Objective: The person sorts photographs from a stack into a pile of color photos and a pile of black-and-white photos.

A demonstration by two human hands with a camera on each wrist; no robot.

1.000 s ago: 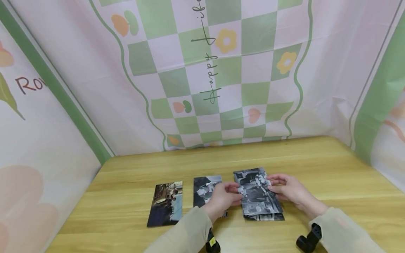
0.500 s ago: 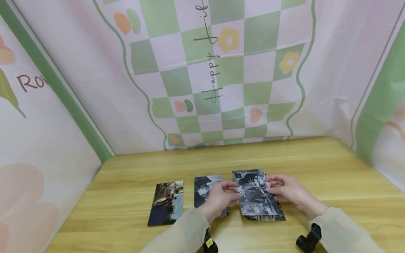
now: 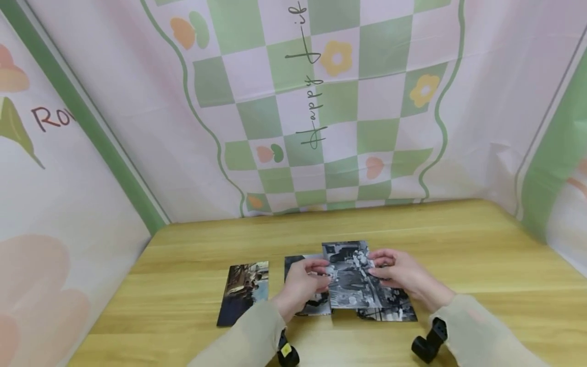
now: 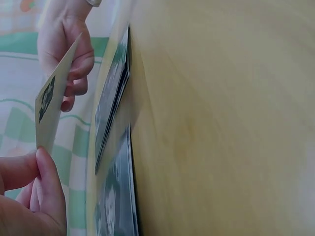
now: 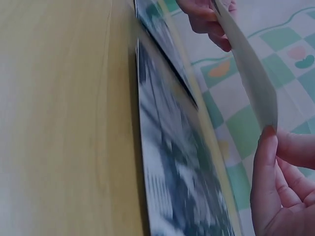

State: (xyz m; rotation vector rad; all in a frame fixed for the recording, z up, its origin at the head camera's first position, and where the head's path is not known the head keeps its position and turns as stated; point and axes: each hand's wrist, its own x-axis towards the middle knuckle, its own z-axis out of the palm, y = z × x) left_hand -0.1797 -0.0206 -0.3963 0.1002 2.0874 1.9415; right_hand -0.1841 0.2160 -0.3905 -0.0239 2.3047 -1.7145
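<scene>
- My left hand (image 3: 300, 285) pinches the near-left edge of a black-and-white card (image 3: 350, 280) between thumb and fingertips.
- My right hand (image 3: 408, 275) pinches the opposite edge in the same way — thumb on one face, fingers on the other.
- The card is up off the wooden table (image 3: 348, 346), picture side towards me; its pale back carries a small dark print (image 4: 47, 100), seen from my left wrist.
- From the head view it overlaps the middle stack (image 3: 317, 307) and the right-hand stack (image 3: 396, 307), both black-and-white, without resting on either.
- To my left lies a colour picture (image 3: 243, 293) — flat on the table, apart from the middle stack.
- Black devices sit at both wrists, by my pale sleeves (image 3: 243, 336).
- Behind the table hangs a green-and-white checked cloth (image 3: 339, 135).
</scene>
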